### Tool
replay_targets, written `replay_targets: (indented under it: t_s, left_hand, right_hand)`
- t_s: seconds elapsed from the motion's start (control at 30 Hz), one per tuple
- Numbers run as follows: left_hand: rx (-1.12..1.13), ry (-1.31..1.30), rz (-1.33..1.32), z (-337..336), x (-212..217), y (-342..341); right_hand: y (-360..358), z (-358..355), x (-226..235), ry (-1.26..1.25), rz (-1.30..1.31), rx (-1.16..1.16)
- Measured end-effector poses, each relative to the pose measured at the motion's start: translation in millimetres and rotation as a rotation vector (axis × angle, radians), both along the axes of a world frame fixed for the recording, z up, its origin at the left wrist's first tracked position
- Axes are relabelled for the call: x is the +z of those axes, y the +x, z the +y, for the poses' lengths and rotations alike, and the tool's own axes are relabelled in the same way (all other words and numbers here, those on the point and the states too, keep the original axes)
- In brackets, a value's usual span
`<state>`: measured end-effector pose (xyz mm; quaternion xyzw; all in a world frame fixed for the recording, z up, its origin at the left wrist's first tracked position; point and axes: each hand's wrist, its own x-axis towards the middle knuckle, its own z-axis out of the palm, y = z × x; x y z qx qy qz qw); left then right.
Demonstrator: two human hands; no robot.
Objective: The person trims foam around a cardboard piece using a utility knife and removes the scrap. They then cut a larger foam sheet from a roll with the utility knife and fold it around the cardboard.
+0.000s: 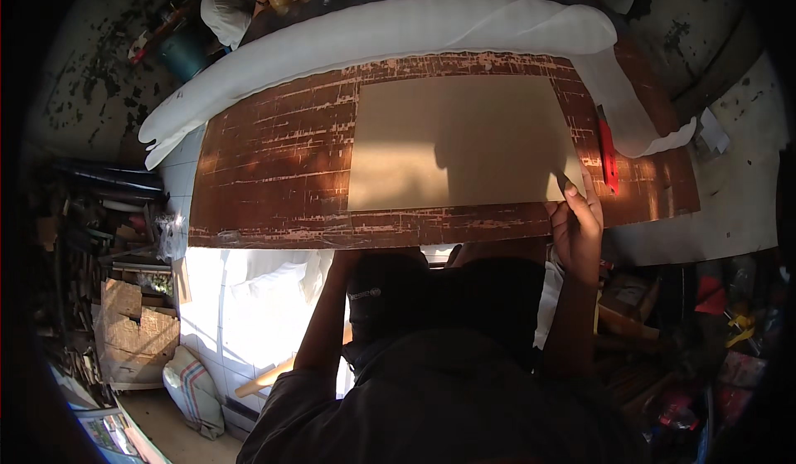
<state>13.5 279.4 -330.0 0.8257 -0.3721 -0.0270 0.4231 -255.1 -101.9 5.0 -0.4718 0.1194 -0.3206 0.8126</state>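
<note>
Left hand: hidden below the near edge of the tabletop (265,165); state of fingers cannot be told. Right hand (580,225): fingers pinching the near right corner of a tan sheet (398,145), which lies mid-tabletop, long axis left-right, roughly parallel to the near edge. White roll (398,31): along the far edge.
</note>
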Motion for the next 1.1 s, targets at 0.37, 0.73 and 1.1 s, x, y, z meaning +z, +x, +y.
replay_targets:
  t_s: [0.37, 0.73, 1.1]
  left_hand:
    - [0.009, 0.285, -0.073, -21.0, 49.4, -27.3]
    - [0.075, 0.219, -0.082, -31.1, 114.0, -66.4]
    - [-0.481, 0.417, 0.273, -2.8, 249.5, -67.0]
  right_hand:
    - [-11.5, 0.9, 9.6, -0.122, 0.180, -0.071]
    - [-55.3, -67.0, 6.8, -0.864, 0.521, -0.724]
    - [-39.8, -136.1, -22.2, -1.409, 0.842, -0.745]
